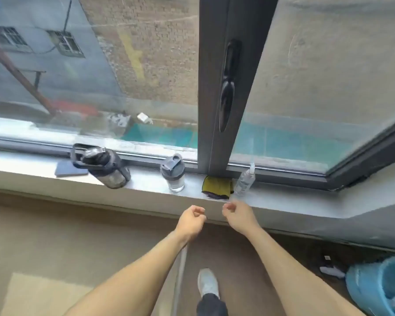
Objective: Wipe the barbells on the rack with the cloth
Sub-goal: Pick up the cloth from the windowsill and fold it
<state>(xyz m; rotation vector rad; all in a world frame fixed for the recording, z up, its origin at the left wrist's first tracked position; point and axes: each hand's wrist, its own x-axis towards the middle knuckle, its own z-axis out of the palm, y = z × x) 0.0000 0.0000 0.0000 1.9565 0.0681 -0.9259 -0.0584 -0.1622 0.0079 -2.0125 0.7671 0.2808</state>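
Note:
A folded yellow and dark cloth (217,186) lies on the windowsill (283,201), against the foot of the window frame post. A clear spray bottle (245,181) stands just to its right. Both my hands hover in front of the sill, a short way below the cloth. My left hand (191,218) has its fingers curled loosely and holds nothing. My right hand (238,214) is likewise loosely curled and empty, its fingertips nearest the cloth's lower right corner. No barbells or rack appear in view.
On the sill to the left stand a clear shaker bottle (173,173), a large dark water bottle (103,165) and a dark flat phone or notebook (69,171). A blue mop bucket (381,286) sits on the floor at the lower right. A grey pole (180,277) leans below my left arm.

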